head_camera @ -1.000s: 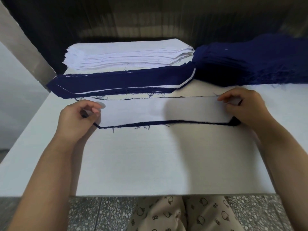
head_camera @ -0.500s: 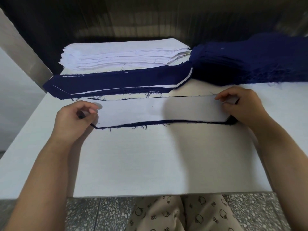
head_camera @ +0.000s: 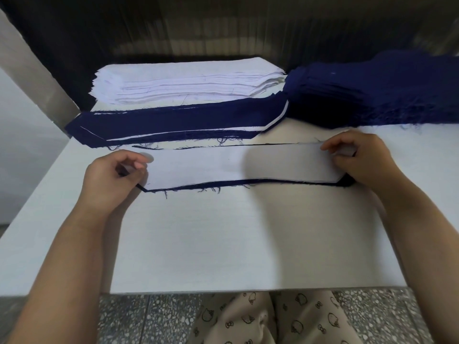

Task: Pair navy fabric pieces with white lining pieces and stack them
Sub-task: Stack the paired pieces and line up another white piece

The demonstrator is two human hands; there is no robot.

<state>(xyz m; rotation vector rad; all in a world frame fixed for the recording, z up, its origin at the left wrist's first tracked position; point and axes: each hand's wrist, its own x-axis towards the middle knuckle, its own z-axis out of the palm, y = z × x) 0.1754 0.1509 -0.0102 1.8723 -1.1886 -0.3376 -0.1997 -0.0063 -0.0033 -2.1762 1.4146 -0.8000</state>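
Observation:
A long white lining piece (head_camera: 231,167) lies flat on a navy fabric piece (head_camera: 248,182), of which only a thin frayed edge shows along the near side. My left hand (head_camera: 111,175) pinches the left end of this pair. My right hand (head_camera: 360,160) pinches the right end. Just behind lies the stack of paired pieces (head_camera: 178,122), navy on top with white edges showing. A tall pile of white lining pieces (head_camera: 188,83) stands at the back left. A pile of navy pieces (head_camera: 377,90) stands at the back right.
The white table (head_camera: 223,239) reaches from the piles to its front edge near my lap. A grey slanted panel (head_camera: 32,70) borders the left side and a dark wall runs behind the piles. Speckled floor shows below the table edge.
Both hands keep their pinch on the ends of the pair. The white piece stays on the navy one, nearly unmoved; only the camera view shifted slightly.

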